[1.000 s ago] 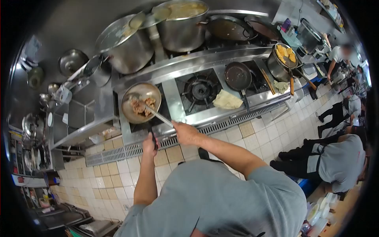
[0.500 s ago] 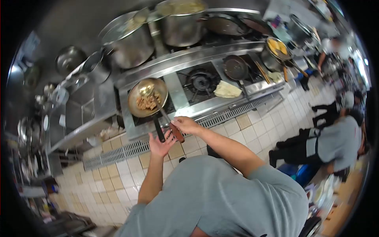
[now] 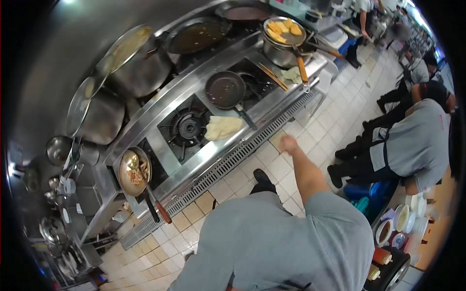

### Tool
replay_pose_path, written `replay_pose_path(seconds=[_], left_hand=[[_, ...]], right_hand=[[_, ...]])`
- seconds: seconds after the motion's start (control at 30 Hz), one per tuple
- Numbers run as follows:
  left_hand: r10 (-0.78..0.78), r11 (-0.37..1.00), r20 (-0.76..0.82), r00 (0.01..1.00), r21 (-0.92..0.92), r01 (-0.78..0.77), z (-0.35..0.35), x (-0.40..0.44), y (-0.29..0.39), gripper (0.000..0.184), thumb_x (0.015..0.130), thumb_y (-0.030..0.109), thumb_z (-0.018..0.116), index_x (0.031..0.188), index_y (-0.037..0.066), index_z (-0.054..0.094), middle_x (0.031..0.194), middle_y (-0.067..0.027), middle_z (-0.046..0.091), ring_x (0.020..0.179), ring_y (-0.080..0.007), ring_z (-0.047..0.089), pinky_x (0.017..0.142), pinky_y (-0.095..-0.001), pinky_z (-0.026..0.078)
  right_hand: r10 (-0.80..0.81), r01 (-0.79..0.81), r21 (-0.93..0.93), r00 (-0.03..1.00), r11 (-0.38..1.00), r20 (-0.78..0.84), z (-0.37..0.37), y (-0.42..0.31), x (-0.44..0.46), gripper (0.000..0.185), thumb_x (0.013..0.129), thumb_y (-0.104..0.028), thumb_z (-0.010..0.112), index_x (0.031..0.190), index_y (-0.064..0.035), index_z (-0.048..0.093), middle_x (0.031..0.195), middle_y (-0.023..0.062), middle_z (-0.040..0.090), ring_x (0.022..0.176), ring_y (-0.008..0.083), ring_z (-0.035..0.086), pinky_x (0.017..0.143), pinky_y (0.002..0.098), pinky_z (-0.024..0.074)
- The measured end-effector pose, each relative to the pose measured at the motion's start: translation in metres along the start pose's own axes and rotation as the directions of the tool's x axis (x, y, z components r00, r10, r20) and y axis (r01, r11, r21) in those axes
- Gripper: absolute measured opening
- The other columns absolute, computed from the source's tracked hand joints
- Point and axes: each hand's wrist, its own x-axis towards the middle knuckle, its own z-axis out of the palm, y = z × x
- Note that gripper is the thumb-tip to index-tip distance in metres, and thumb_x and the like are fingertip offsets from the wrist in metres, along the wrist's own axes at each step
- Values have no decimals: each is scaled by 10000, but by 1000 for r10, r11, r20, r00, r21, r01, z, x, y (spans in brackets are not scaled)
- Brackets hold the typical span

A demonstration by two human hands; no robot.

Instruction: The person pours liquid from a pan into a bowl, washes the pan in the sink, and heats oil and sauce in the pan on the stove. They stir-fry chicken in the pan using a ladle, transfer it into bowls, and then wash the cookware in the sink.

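My right hand (image 3: 288,144) hangs over the tiled floor in front of the stove, its fingers loosely curled, with no object visible in it. It is nearest to the handle end of a dark frying pan (image 3: 225,89), though apart from it. My left hand is out of sight. At the stove's left end stands a pan (image 3: 127,178) with cooked pieces of food (image 3: 136,175). A ladle (image 3: 130,159) rests in it, its reddish-brown handle sticking out beside the pan's black handle; no hand touches either. A folded pale cloth (image 3: 223,128) lies beside the bare burner (image 3: 188,127).
Large pots (image 3: 141,72) line the stove's back. At its right end, a strainer of yellow fried pieces (image 3: 285,30) sits on a pot near chopsticks (image 3: 273,76). People in grey shirts (image 3: 412,145) stand to the right, near a counter with bowls (image 3: 385,232).
My right hand has let go of the ladle and moved right, away from the pan. My left hand has left the view. The view has turned and shifted rightward along the stove.
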Motion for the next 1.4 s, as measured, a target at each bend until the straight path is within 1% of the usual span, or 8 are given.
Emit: replay_pose_path(seconds=[0.07,0.27,0.47,0.97,1.03,1.1,1.2,1.4], left_hand=[[144,941,103,984,292,-168,25,-28,19,514,945,477,600,1288,97,551,969,-79,666,782,-203,632,682,-395,534],[335,879,84,938,332,-344,27,-75,137,417,924,348,676,1262,112,614,938,-92,708,834,-217,684,721,-407,543],[85,834,17,996,-549,-62,-6,-130,387,413,983,248,635,1355,85,561,1032,-44,708,968,-151,656,807,-281,528],[51,852,213,976,500,-154,0,-80,188,462,969,334,619,1350,76,578,1068,-123,721,967,-193,688,871,-309,543],[21,969,118,993,243,-49,-10,-141,328,483,961,372,596,1332,62,591,1008,-136,726,934,-210,694,855,-318,544],[87,986,153,984,128,-107,1,-84,280,479,962,360,597,1329,53,591,993,-129,727,920,-209,693,836,-319,544],[117,990,147,982,61,-127,-2,-81,341,467,956,305,635,1332,34,577,957,-116,727,900,-183,680,770,-320,540],[225,865,209,952,-492,-97,35,-9,255,443,941,282,666,1297,25,602,958,-112,729,887,-190,682,734,-307,546]], right_hand=[[-32,99,405,985,909,-167,-41,-21,54,325,951,-166,568,1269,-105,543,1127,70,622,895,212,629,736,422,580],[-89,213,308,924,927,-371,-66,-79,181,421,966,-205,601,1358,-93,494,1063,80,646,907,261,645,748,451,599],[-15,280,759,942,587,-336,-37,-61,250,225,999,-143,544,1171,-32,638,1090,97,636,836,247,656,677,380,600],[175,7,755,971,655,-161,-64,-77,179,473,919,-403,697,1275,-119,568,1022,75,632,773,192,628,650,378,585],[212,-115,616,973,780,-87,-69,-41,175,581,919,-553,637,1289,-114,548,1051,78,618,767,199,615,617,370,569],[4,-104,744,991,660,134,-68,59,224,641,940,-613,560,1314,-94,519,1107,95,595,833,215,610,656,384,564],[241,-195,784,969,590,59,-89,2,122,685,948,-630,529,1319,-55,497,1198,140,578,978,272,623,794,433,559],[-438,62,903,887,425,146,-132,-242,-10,806,945,-719,414,1285,7,501,1175,192,617,997,336,664,847,425,571]])
